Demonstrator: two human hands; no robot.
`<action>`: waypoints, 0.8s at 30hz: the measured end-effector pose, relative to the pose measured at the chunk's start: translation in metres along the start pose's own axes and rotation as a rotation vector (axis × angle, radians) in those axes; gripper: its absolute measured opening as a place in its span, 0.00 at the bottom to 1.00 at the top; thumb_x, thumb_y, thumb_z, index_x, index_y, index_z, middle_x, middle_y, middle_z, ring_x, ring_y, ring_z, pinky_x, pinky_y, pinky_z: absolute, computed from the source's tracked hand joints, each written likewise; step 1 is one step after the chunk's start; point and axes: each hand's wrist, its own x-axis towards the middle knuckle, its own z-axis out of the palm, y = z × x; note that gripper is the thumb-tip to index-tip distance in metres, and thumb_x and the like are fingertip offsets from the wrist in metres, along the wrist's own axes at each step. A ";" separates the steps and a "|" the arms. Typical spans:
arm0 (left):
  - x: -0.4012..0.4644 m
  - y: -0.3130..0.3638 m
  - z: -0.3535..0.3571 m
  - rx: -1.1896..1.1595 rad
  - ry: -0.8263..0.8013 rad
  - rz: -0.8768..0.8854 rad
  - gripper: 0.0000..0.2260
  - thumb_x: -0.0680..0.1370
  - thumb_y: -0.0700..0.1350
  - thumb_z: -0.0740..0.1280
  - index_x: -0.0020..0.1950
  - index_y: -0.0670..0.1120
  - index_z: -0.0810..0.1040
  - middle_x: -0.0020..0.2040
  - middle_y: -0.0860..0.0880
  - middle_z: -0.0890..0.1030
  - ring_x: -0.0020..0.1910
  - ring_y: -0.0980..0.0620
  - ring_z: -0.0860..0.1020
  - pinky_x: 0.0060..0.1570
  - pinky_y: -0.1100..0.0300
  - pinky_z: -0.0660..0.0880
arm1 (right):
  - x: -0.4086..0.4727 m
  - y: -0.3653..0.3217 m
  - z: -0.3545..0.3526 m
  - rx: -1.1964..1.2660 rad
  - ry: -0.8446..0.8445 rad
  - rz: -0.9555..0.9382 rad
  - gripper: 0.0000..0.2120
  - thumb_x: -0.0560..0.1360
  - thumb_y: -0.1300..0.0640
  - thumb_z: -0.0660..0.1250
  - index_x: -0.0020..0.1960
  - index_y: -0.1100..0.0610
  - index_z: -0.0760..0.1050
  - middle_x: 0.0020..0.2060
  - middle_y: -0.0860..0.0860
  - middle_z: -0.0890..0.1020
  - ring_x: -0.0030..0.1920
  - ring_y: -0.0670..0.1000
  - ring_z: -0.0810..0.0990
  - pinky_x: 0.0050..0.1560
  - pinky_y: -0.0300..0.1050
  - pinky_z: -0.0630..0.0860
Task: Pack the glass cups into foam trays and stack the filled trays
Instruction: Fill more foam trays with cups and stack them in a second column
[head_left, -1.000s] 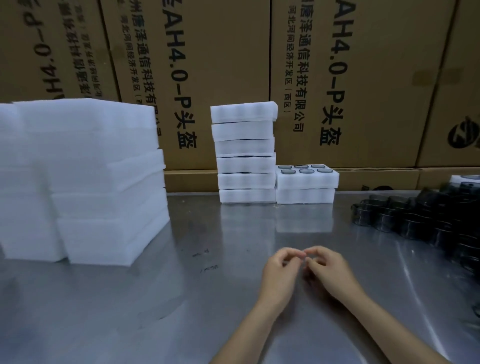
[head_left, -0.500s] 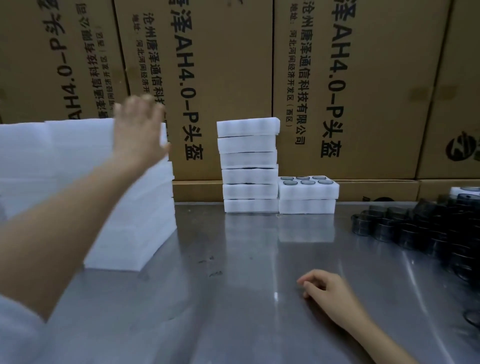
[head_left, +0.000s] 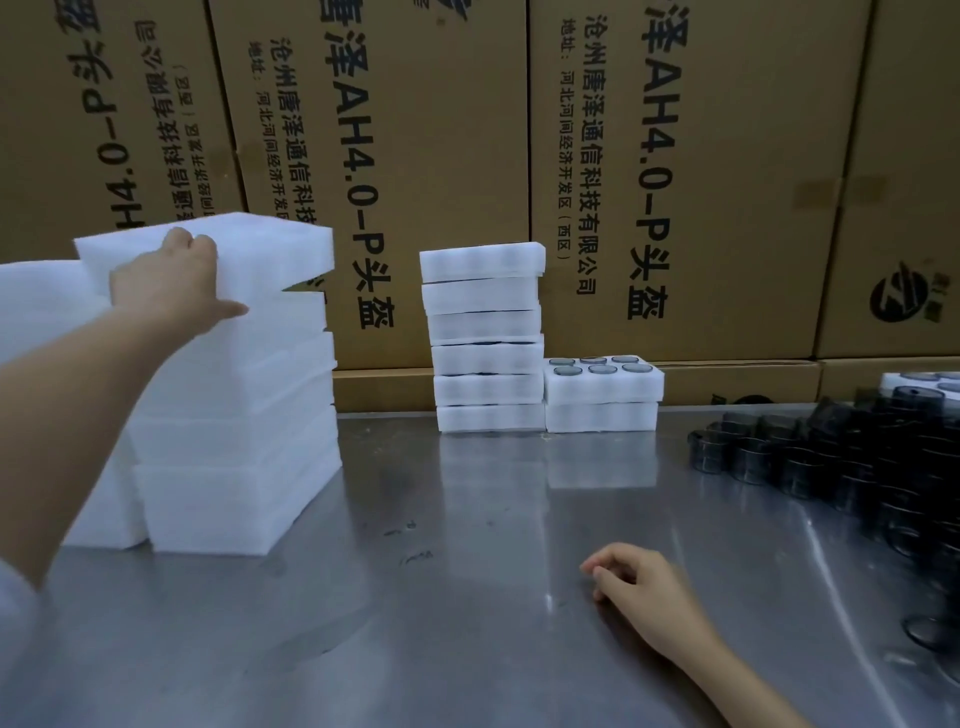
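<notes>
My left hand (head_left: 166, 278) grips the top white foam tray (head_left: 265, 249), lifted and tilted above the tall stack of empty foam trays (head_left: 234, 441) at the left. My right hand (head_left: 639, 587) rests on the steel table (head_left: 467, 623) with its fingers loosely curled and nothing in it. A tall stack of filled trays (head_left: 485, 338) stands at the back centre. Beside it is a short stack of two trays (head_left: 602, 400), its top one showing several glass cups. Dark glass cups (head_left: 831, 467) are massed on the table at the right.
Large cardboard boxes (head_left: 623, 182) with printed characters form a wall behind the table. Another foam tray with cups (head_left: 924, 382) peeks in at the far right behind the loose cups. A lone cup (head_left: 930, 629) lies near the right edge.
My left hand left the right hand, reached up to the left stack and took hold of the top foam tray, raising it. My right hand stayed on the table.
</notes>
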 end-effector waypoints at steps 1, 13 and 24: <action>0.000 -0.001 -0.001 -0.002 0.004 0.001 0.25 0.74 0.50 0.70 0.63 0.37 0.67 0.60 0.38 0.69 0.52 0.35 0.74 0.40 0.46 0.71 | 0.000 0.000 0.000 -0.005 -0.001 0.002 0.09 0.74 0.60 0.66 0.41 0.46 0.79 0.30 0.44 0.82 0.38 0.43 0.80 0.45 0.40 0.73; -0.080 0.093 -0.011 -0.465 0.326 0.434 0.17 0.82 0.55 0.53 0.43 0.45 0.71 0.42 0.46 0.73 0.39 0.45 0.72 0.34 0.54 0.67 | 0.009 0.013 -0.004 0.417 0.307 0.059 0.10 0.78 0.65 0.61 0.43 0.56 0.79 0.30 0.52 0.80 0.37 0.52 0.79 0.43 0.47 0.74; -0.282 0.154 0.106 -0.821 -0.272 0.723 0.18 0.79 0.59 0.47 0.41 0.51 0.69 0.43 0.55 0.70 0.42 0.58 0.72 0.43 0.54 0.72 | 0.016 0.040 -0.046 0.821 0.757 0.394 0.23 0.80 0.45 0.53 0.36 0.56 0.77 0.30 0.54 0.80 0.33 0.53 0.77 0.41 0.49 0.73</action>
